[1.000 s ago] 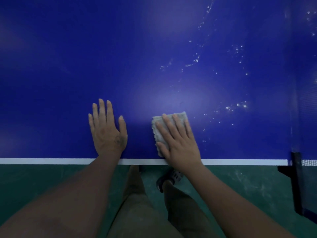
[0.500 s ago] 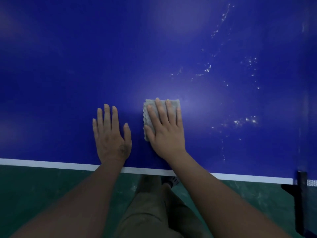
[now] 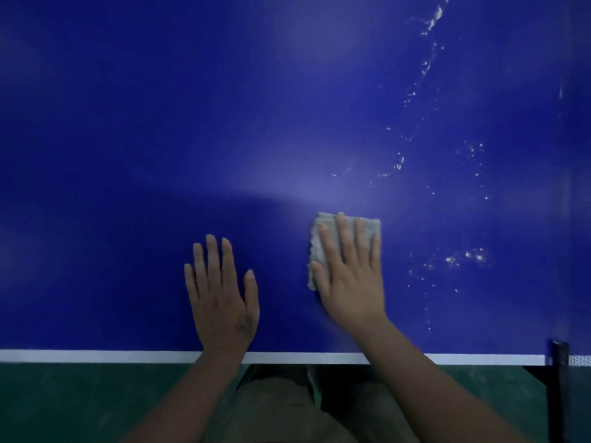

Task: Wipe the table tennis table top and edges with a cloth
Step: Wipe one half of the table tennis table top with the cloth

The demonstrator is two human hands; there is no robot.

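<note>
Right grip flat, fingers straight and spread, pressing down on the grey cloth, nothing curled round it. Left grip also flat, palm down on the blue bench, holding nothing, just beside the white edge line. Cloth lies on the bench top near that edge. White specks to the cloth's right — net post at far right.

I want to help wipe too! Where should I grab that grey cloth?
Pinch the far left corner of the cloth, coming from the far side. It lies flat on the table under the right hand, whose straight fingers cover most of it; only that far and left edge shows.
</note>
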